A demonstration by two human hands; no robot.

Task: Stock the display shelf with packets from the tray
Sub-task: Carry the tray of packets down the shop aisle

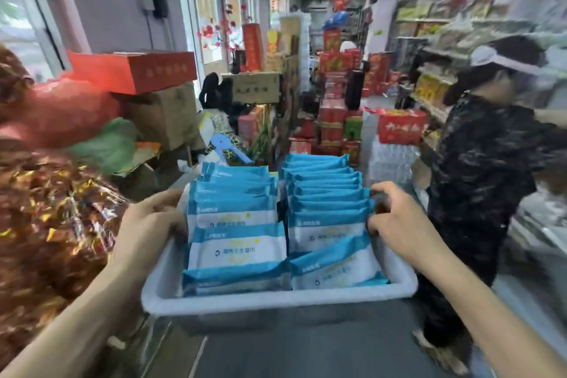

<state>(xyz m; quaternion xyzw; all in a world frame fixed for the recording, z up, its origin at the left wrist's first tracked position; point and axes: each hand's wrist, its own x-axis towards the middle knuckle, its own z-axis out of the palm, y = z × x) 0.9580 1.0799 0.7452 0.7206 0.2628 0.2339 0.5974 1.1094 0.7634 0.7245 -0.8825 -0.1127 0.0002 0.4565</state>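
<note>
Item: white plastic tray (276, 301), held between both hands in a shop aisle.
Contents: blue-and-white packets (236, 252) in two full rows, most standing on edge.
Left hand (150, 218): fingers wrapped over the left rim.
Right hand (399, 221): fingers curled over the right rim, tips against the packet ends.
Step, as judged: carrying to the shelf; stocking not begun. The next move called for resting the tray or freeing one hand.
Clearance: a person (478, 169) stood close on the right before the shelving (435, 49). Bags of foil-wrapped sweets (52, 218) crowded the left. The lane ahead was narrow, with stacked red cartons (331, 120) beyond.
</note>
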